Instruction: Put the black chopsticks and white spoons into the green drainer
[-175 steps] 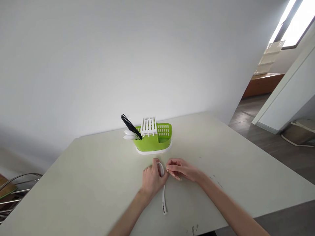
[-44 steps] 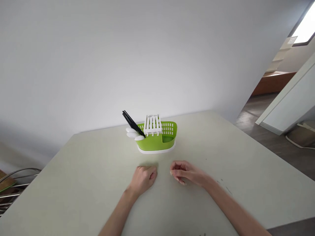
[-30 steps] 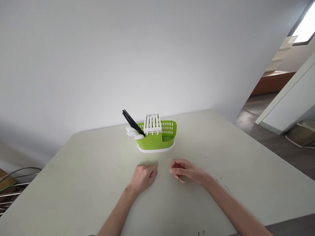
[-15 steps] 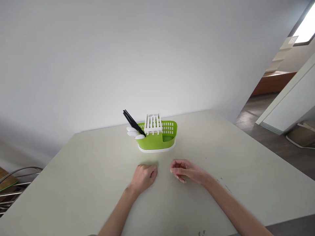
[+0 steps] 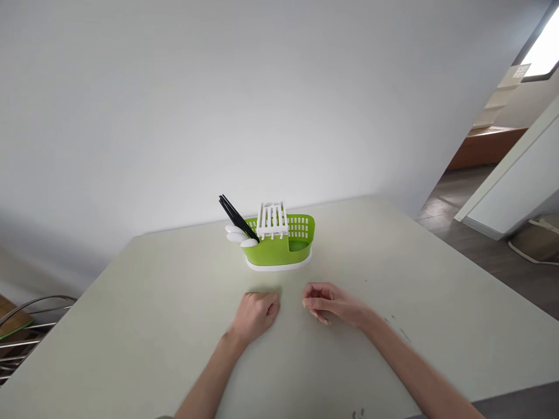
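My left hand (image 5: 257,314) rests on the table (image 5: 144,326) in a loose fist, with nothing visible in it. To its right lies my right hand (image 5: 329,302), half curled and turned on its side, fingers loosely apart and holding nothing. Beyond both hands, touching neither, stands a green plastic utensil basket (image 5: 273,255) on a white base tray (image 5: 279,268). Black chopsticks (image 5: 236,215) lean out of its left end beside several white spoons (image 5: 236,237). A white slatted rack (image 5: 272,221) sits across the basket's middle. The basket's right section shows its green floor.
A pale wall (image 5: 271,105) rises behind the table's back edge. Metal wire bars (image 5: 30,343) show beside the table at lower left. On the right are a dark floor (image 5: 463,233) and a white panel (image 5: 519,180). Small dark marks dot the tabletop near my right forearm.
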Tool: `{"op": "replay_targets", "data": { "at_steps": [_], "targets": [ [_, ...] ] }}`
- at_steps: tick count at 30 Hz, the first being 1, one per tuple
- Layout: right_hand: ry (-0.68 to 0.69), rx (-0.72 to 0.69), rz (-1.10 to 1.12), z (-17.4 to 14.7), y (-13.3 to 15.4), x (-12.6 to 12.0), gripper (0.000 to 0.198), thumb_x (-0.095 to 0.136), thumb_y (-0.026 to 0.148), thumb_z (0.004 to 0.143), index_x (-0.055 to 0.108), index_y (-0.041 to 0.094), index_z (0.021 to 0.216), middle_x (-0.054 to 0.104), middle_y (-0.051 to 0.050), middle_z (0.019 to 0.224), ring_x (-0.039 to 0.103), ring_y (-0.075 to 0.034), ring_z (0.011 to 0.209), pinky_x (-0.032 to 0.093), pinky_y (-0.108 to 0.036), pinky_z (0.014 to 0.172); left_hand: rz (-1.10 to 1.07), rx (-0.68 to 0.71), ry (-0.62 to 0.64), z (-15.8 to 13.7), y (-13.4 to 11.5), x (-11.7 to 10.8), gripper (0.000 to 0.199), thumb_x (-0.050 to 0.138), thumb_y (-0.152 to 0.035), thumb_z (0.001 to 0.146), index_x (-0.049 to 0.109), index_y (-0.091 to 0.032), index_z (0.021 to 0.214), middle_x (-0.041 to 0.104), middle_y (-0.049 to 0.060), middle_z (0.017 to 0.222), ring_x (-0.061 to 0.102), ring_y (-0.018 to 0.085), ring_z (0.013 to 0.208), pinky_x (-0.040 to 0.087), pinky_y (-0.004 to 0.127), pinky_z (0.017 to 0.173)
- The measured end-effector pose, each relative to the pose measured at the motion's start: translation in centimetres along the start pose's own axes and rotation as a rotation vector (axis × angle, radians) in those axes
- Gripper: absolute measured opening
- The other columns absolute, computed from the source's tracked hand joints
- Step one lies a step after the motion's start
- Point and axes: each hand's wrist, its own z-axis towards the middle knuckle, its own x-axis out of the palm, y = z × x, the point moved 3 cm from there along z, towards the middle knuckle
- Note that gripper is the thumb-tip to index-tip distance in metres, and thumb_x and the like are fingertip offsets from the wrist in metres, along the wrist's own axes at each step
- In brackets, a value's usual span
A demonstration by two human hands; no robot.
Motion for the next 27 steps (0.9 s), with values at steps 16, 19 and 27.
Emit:
{"op": "replay_targets", "data": {
  "at_steps": [16,19,27],
  "targets": [
    [0.001,0.003,0.012,-0.03,0.22,0.13,0.035,0.076,0.049,0.095,0.060,0.019,0.090,0.058,0.005,0.068,0.049,-0.008,0.054,0.039,-0.022,0.052,-0.003,-0.010,-0.001,0.02,0.01,-0.06,0.028,0.045,-0.002,0.076,0.026,-0.021,0.068,0.030,-0.005,0.058,0.019,0.013,0.056,0.015,0.030,0.057],
    [-0.015,-0.007,0.004,-0.01,0.20,0.07,0.035,0.075,0.050,0.095,0.060,0.019,0.090,0.058,0.005,0.069,0.050,-0.008,0.054,0.039,-0.023,0.052,-0.010,-0.014,-0.001,0.07,-0.05,-0.19,0.029,0.045,-0.001,0.076,0.027,-0.021,0.068,0.030,-0.006,0.058,0.019,0.013,0.056,0.016,0.031,0.057],
    [-0.108,-0.068,-0.004,0.35,-0.12,-0.12,0.035,0.074,0.052,0.095,0.060,0.020,0.098,0.059,0.005,0.071,0.052,-0.008,0.053,0.039,-0.022,0.050,-0.035,-0.038,-0.005,0.07,-0.05,0.10,0.027,0.047,-0.002,0.077,0.032,-0.021,0.064,0.033,-0.006,0.057,0.020,0.012,0.055,0.019,0.030,0.056]
  ]
}}
